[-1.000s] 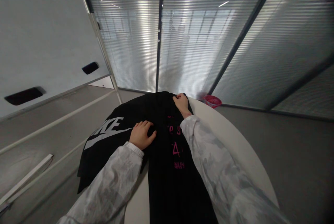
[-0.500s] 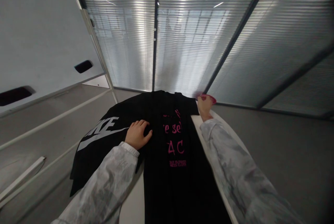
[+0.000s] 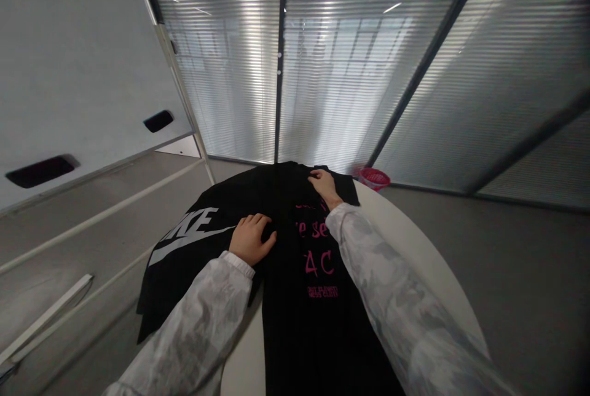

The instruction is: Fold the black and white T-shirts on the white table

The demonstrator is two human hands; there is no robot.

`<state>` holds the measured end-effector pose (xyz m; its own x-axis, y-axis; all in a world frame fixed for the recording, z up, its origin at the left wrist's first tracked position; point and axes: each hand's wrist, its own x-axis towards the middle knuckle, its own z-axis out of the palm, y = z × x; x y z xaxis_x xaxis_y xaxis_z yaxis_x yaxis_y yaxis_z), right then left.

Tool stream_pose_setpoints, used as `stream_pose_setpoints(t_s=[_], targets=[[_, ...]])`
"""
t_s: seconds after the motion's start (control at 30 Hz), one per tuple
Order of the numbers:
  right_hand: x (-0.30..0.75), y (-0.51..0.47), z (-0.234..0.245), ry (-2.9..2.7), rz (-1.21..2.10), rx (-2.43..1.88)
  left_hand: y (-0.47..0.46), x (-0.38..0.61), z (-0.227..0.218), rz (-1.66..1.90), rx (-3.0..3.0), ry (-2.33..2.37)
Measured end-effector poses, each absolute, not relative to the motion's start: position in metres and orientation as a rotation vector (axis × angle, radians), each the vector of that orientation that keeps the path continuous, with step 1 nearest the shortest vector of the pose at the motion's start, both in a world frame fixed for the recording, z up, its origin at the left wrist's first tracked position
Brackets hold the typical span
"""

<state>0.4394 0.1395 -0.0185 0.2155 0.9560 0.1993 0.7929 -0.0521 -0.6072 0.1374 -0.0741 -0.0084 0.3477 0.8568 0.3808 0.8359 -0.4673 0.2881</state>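
Observation:
A black T-shirt with pink lettering (image 3: 318, 297) lies spread along a round white table (image 3: 415, 254). Under it to the left lies a black garment with a large white logo (image 3: 184, 236). My left hand (image 3: 251, 239) rests flat on the black cloth near the shirt's left edge, fingers spread. My right hand (image 3: 325, 186) lies palm down on the far end of the pink-lettered shirt, near its collar, fingers stretched out. Both arms wear pale patterned sleeves.
A red basket (image 3: 374, 178) stands on the floor beyond the table's far edge. Glass walls with blinds (image 3: 322, 64) rise behind the table. A white panel with dark slots (image 3: 69, 95) runs along the left. Grey floor (image 3: 520, 248) surrounds the table on the right.
My right hand had swept out to the shirt's far right corner and has come back to the middle of the far end. The shirt lies flatter and wider. My left hand stayed put.

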Motion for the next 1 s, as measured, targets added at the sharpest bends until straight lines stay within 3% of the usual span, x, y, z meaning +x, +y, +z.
stream_pose_setpoints(t_s=[0.2,0.37,0.57,0.7,0.9,1.0], targets=[[0.453,0.127,-0.018,-1.594,0.237,-1.949,-0.074,0.137,-0.009,0.804,2.541,1.529],[0.437,0.113,-0.023,-1.878,-0.058,-1.818,-0.074,0.137,-0.006,0.816,2.538,1.476],[0.425,0.103,-0.033,-2.373,0.255,-1.603,-0.076,0.137,-0.004,0.701,2.636,1.129],[0.448,0.107,-0.028,-2.183,0.176,-1.644,-0.077,0.136,-0.004,0.613,2.676,0.942],[0.524,0.102,-0.025,-1.489,-0.117,-2.148,-0.077,0.137,-0.004,0.623,2.674,0.947],[0.554,0.097,-0.032,-1.457,-0.026,-2.029,-0.077,0.138,-0.004,0.636,2.671,0.961]])
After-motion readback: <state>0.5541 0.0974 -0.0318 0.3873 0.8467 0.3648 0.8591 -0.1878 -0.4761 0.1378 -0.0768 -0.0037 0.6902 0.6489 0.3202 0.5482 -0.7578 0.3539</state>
